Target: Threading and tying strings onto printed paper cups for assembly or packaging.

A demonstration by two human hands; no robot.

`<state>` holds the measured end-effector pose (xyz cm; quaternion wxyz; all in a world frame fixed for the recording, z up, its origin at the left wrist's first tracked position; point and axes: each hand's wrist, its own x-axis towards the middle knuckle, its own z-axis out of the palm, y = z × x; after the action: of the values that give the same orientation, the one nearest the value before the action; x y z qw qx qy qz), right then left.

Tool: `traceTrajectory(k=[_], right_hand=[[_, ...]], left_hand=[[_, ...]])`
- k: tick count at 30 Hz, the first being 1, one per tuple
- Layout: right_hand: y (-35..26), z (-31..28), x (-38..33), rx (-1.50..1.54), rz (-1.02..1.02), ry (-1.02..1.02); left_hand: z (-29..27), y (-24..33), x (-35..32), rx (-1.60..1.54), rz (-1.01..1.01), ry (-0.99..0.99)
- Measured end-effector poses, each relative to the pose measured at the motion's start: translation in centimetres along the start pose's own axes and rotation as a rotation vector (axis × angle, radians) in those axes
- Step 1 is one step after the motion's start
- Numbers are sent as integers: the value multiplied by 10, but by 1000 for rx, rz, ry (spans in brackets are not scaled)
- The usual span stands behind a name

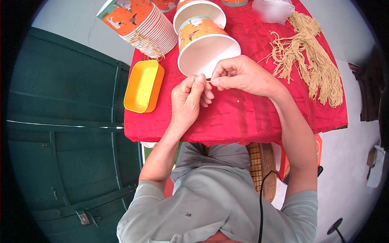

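Observation:
My left hand [187, 99] and my right hand [245, 77] meet over the near middle of the table. Both are closed in a pinch, fingertips almost touching. Between them shows a short bit of thin tan cord [209, 82]; the rest of it is hidden by my fingers. Just beyond my fingers an orange paper bucket [208, 56] lies on its side, its white inside turned toward me. Behind it rests a second paper bucket [221, 14], also tipped over.
A nested stack of orange paper buckets [144, 28] leans at the far left, tan cord hanging on it. Nearer sits a yellow plastic tray [130, 95]. At the right lies a bundle of tan cords [316, 60], below a clear plastic bag [273, 10]. Red cloth [251, 117] covers the table.

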<state>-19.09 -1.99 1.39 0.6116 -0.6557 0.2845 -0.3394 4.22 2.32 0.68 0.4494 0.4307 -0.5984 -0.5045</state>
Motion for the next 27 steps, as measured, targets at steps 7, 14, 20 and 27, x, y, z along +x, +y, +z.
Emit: traceTrajectory(k=[7,14,20,27], right_hand=[[5,-2,-1,-39,-23,18],[5,-2,0,-32,-22,1],[-4,1,-1,65,119,-21],[-9,3,-8,59,169,55]], left_hand=[[2,-1,2,-16,-25,-23],[2,-2,1,-28,-40,3],[3,-9,-1,61,-3,-10],[9,-8,-3,55,55,42]])
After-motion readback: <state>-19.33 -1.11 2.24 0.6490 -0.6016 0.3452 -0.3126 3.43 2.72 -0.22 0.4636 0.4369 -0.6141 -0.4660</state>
